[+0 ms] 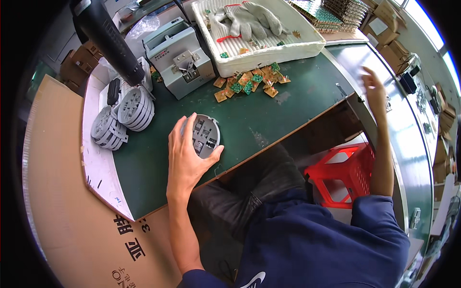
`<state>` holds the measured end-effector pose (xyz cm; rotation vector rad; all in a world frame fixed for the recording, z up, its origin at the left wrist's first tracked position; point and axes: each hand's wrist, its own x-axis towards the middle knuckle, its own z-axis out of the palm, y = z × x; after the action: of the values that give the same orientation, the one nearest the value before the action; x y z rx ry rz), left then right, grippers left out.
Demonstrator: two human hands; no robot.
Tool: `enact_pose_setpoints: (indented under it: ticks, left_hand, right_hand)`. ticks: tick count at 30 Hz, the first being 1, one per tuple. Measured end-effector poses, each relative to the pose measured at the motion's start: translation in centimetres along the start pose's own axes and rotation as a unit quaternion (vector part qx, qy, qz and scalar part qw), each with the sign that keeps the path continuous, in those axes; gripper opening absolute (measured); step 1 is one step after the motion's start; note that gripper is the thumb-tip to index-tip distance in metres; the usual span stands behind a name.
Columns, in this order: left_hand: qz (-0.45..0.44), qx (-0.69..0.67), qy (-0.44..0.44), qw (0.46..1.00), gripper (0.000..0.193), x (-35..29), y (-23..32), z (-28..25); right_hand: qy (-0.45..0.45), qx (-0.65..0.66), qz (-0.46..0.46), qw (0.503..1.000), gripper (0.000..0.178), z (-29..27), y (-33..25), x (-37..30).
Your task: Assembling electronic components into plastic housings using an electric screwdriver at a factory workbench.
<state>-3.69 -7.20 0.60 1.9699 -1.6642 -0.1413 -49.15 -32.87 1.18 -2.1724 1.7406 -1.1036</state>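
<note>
My left hand (185, 153) is wrapped around the rim of a round grey plastic housing (212, 126) on the green tabletop. Its open inside faces up, showing moulded slots and small dark parts. Far off to the right, my right hand (373, 84) is raised beside the metal-edged bench, its fingers smeared by motion; I see nothing in it for certain. Beyond the housing lies a loose heap of small green and tan circuit boards (247, 86). Two stacks of similar grey round housings, a nearer stack (106, 128) and a farther stack (136, 109), stand at the left.
A grey bench machine (180, 60) stands at the back, with a black cylindrical tool (108, 41) hanging to its left. A white foam tray (269, 56) holds knitted gloves (245, 21) and a few boards. A red stool (341, 173) is under the right side; cardboard (57, 158) leans at left.
</note>
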Motion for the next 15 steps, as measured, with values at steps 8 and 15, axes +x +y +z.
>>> enact_pose_setpoints:
  ticks: [8,15]
  left_hand:
    - [-0.037,-0.536,0.052,0.842,0.095,-2.2,1.0,1.1]
    - [-0.079,-0.874,0.058,0.476,0.088,-4.4,-0.5,0.6]
  right_hand:
    - [-0.100,-0.066,-0.217,0.969,0.040,12.2,-16.6,-5.7]
    - [-0.167,0.080,-0.206,0.961,0.024,12.2,-16.8,-4.7]
